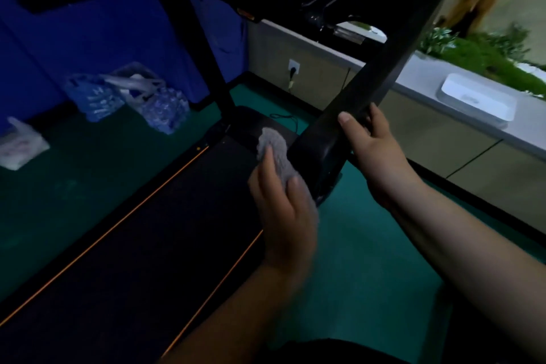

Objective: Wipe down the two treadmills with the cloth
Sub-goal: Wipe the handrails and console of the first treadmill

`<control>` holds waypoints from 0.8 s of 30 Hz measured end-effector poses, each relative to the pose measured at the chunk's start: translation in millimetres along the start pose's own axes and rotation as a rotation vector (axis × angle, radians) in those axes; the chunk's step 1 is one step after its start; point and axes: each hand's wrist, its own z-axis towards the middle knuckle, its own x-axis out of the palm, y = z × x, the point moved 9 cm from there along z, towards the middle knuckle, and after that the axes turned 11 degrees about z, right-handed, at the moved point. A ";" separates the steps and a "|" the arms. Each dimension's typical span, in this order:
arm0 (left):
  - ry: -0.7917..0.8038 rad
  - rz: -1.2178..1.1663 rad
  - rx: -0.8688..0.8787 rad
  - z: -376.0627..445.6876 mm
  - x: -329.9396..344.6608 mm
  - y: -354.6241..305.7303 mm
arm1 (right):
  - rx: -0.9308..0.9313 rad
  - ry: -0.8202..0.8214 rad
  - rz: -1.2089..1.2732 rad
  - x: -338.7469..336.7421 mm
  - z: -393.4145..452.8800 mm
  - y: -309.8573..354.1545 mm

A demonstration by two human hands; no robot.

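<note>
Fingers of left hand [283, 210] closed around cloth [273, 151], pressed against treadmill [319, 154] upright base; right hand [372, 139] grips upright [381, 77].

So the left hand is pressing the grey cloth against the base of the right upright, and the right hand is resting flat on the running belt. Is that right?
Not quite. The right hand is not on the running belt; it grips the slanted right upright, thumb across its face. The rest stands: the left hand presses the grey cloth against that upright's base. The head view shows it.
</note>
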 end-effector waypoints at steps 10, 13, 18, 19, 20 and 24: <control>0.070 -0.157 -0.193 20.7 5.4 26.8 | 0.001 0.021 -0.047 -3.3 10.8 -10.3; -0.137 -0.019 -0.012 -23.9 -4.0 1.8 | 0.000 0.018 -0.057 -3.9 8.6 -9.0; 0.218 -0.032 -0.238 57.9 16.3 16.3 | -0.009 0.001 -0.054 -3.0 7.6 -5.9; 0.333 -0.048 -0.293 68.4 22.4 18.6 | -0.009 -0.013 -0.036 -2.8 7.0 -5.8; 0.422 -0.061 -0.315 74.7 27.4 20.3 | -0.008 -0.030 -0.006 -2.4 7.0 -7.1; 0.447 -0.097 -0.206 48.6 18.3 18.9 | 0.053 -0.110 0.095 2.1 3.5 -14.0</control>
